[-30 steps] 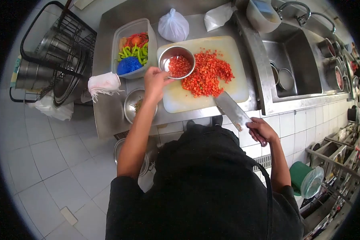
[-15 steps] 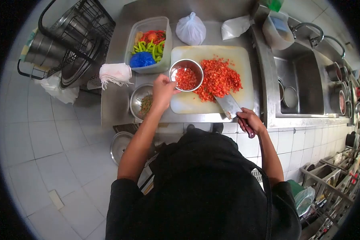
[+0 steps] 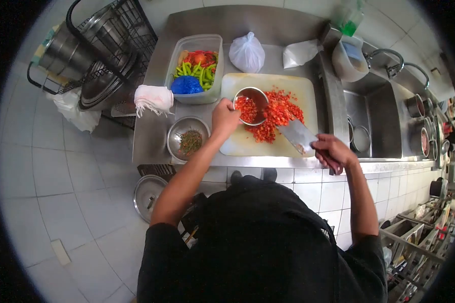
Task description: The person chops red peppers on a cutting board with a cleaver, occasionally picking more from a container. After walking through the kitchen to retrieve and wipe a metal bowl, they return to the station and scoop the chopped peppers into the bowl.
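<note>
My left hand (image 3: 225,120) grips the rim of a round metal bowl (image 3: 259,97), tilted toward a heap of chopped red chilies (image 3: 286,107). Some chopped chili lies inside the bowl, on its left side. In my right hand (image 3: 332,150) is the dark handle of a cleaver (image 3: 298,136), its broad blade at the lower right edge of the heap. Bowl and heap are both over a pale cutting board (image 3: 237,146) on the steel counter.
Left of the board are a plastic tub (image 3: 219,50) of peppers, a folded cloth (image 3: 153,99) and a steel bowl (image 3: 173,136) holding stems. A tied white bag (image 3: 247,53) and a white packet (image 3: 299,54) lie behind. A sink (image 3: 384,108) is on the right.
The bowl has tipped to the right, toward the chili heap, in my left hand. My right hand and the cleaver have moved slightly right; the whole view has shifted a little.
</note>
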A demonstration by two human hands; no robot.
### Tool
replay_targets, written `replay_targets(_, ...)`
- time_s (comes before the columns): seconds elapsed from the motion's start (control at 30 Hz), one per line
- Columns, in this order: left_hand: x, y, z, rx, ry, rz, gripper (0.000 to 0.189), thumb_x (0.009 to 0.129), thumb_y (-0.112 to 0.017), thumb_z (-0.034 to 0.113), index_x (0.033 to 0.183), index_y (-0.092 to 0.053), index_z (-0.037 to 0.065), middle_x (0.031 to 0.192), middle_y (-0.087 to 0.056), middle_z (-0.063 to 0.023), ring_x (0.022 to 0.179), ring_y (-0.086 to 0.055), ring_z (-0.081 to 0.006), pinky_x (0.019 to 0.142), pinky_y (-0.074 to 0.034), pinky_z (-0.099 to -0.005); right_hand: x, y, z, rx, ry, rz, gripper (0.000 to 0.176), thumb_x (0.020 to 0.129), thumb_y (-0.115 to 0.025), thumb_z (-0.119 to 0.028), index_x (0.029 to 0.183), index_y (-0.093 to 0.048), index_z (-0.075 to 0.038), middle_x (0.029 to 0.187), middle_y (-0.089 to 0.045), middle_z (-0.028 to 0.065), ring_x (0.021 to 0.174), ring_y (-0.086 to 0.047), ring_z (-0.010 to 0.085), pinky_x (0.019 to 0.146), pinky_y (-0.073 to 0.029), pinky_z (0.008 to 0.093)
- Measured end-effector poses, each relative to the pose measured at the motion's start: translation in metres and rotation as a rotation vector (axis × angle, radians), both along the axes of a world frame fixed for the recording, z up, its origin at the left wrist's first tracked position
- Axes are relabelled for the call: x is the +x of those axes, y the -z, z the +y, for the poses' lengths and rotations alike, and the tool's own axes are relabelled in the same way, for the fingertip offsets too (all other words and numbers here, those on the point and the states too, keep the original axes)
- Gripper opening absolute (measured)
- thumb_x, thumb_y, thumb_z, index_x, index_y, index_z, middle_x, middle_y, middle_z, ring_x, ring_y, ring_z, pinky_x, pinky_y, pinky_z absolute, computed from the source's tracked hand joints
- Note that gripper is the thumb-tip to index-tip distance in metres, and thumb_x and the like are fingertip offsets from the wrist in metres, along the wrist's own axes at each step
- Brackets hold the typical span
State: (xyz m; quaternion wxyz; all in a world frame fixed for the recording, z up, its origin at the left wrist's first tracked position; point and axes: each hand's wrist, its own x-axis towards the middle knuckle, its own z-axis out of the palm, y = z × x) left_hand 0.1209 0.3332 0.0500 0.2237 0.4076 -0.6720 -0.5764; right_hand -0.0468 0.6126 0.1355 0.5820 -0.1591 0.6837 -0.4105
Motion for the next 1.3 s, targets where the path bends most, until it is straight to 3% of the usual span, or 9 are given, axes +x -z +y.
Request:
replay_targets(0.07, -0.007, -0.004, 0.004, 0.011, 0.026, -0.005, 0.012, 0.072, -0.058, -0.002, 0.076, -0.047, -0.003, 0.075, -0.058, -0.0144, 0.060, -0.066, -0.0232, 0.047, -0.056, -0.0333, -0.006, -0.019, -0.026, 0.059, -0.100, 0.085, 0.022, 0.090, -0.055, -0.021, 0.084, -0.053, 0.001, 0.056, -0.054, 0.0056, 0.041, -0.050, 0.0133, 0.038, -0.040, 0.0272)
replay_targets(0.13, -0.013, -0.003, 0.008, 0.024, 0.039, -0.027, 0.011, 0.073, -0.058, -0.002, 0.077, -0.047, -0.003, 0.075, -0.059, -0.0155, 0.060, -0.067, -0.0251, 0.047, -0.056, -0.0337, -0.017, -0.028, -0.059, 0.123, -0.356, 0.331, 0.037, 0.091, -0.051, -0.025, 0.063, -0.053, -0.001, 0.055, -0.056, 0.0067, 0.042, -0.052, 0.0139, 0.039, -0.041, 0.0310)
replay_targets(0.17, -0.014, -0.002, 0.011, 0.030, 0.050, -0.029, 0.011, 0.073, -0.058, -0.002, 0.077, -0.047, -0.003, 0.075, -0.059, -0.0155, 0.060, -0.067, -0.0251, 0.047, -0.056, -0.0337, -0.014, -0.042, -0.077, 0.172, -0.359, 0.285, 0.027, 0.089, -0.055, -0.021, 0.073, -0.054, 0.000, 0.058, -0.055, 0.0060, 0.045, -0.053, 0.0136, 0.039, -0.042, 0.0284)
replay_targets(0.4, -0.023, -0.002, 0.004, 0.203, -0.011, -0.013, 0.014, 0.074, -0.059, -0.002, 0.078, -0.046, -0.002, 0.079, -0.057, -0.0160, 0.065, -0.066, -0.0263, 0.050, -0.057, -0.0336, -0.009, -0.105, -0.104, 0.311, -0.525, 0.507, 0.024, 0.087, -0.055, -0.019, 0.076, -0.055, 0.003, 0.057, -0.055, 0.0079, 0.042, -0.053, 0.0156, 0.035, -0.041, 0.0304)
replay_targets(0.5, -0.021, -0.008, 0.001, 0.320, -0.049, 0.037, 0.015, 0.073, -0.060, -0.004, 0.079, -0.046, -0.003, 0.082, -0.055, -0.0150, 0.069, -0.064, -0.0250, 0.052, -0.058, -0.0333, -0.016, -0.101, -0.071, 0.193, -0.356, 0.413, 0.023, 0.088, -0.053, -0.019, 0.080, -0.053, 0.002, 0.057, -0.054, 0.0079, 0.043, -0.054, 0.0162, 0.036, -0.042, 0.0294)
replay_targets(0.67, -0.013, -0.008, -0.005, 0.281, -0.040, 0.063, 0.017, 0.077, -0.057, -0.005, 0.084, -0.043, -0.001, 0.087, -0.050, -0.0125, 0.075, -0.062, -0.0257, 0.061, -0.060, -0.0348, -0.006, -0.038, 0.017, 0.054, 0.011, 0.110, 0.022, 0.094, -0.049, -0.025, 0.093, -0.049, -0.003, 0.063, -0.054, 0.0053, 0.046, -0.053, 0.0130, 0.040, -0.041, 0.0264)
replay_targets(0.8, -0.003, -0.014, -0.006, 0.277, -0.013, 0.063, 0.017, 0.077, -0.057, -0.005, 0.085, -0.042, 0.000, 0.087, -0.049, -0.0110, 0.078, -0.061, -0.0242, 0.064, -0.061, -0.0368, 0.020, 0.025, 0.080, 0.094, 0.325, -0.091, 0.019, 0.096, -0.046, -0.022, 0.092, -0.047, -0.003, 0.060, -0.051, 0.0039, 0.045, -0.048, 0.0130, 0.039, -0.041, 0.0267)
replay_targets(0.9, 0.002, -0.011, -0.006, 0.300, -0.009, 0.075, 0.016, 0.078, -0.056, -0.005, 0.085, -0.042, 0.000, 0.088, -0.050, -0.0108, 0.079, -0.061, -0.0234, 0.066, -0.061, -0.0373, 0.028, 0.061, 0.108, 0.122, 0.394, -0.175, 0.018, 0.095, -0.046, -0.021, 0.090, -0.046, -0.004, 0.060, -0.050, 0.0050, 0.043, -0.047, 0.0149, 0.038, -0.041, 0.0288)
replay_targets(1.3, 0.017, -0.017, -0.003, 0.301, -0.103, 0.070, 0.015, 0.075, -0.056, -0.006, 0.084, -0.045, -0.001, 0.086, -0.048, -0.0102, 0.073, -0.059, -0.0205, 0.058, -0.059, -0.0329, -0.010, 0.123, 0.024, 0.096, 0.171, -0.017, 0.018, 0.093, -0.047, -0.020, 0.086, -0.049, -0.003, 0.060, -0.051, 0.0058, 0.040, -0.047, 0.0151, 0.036, -0.040, 0.0293)
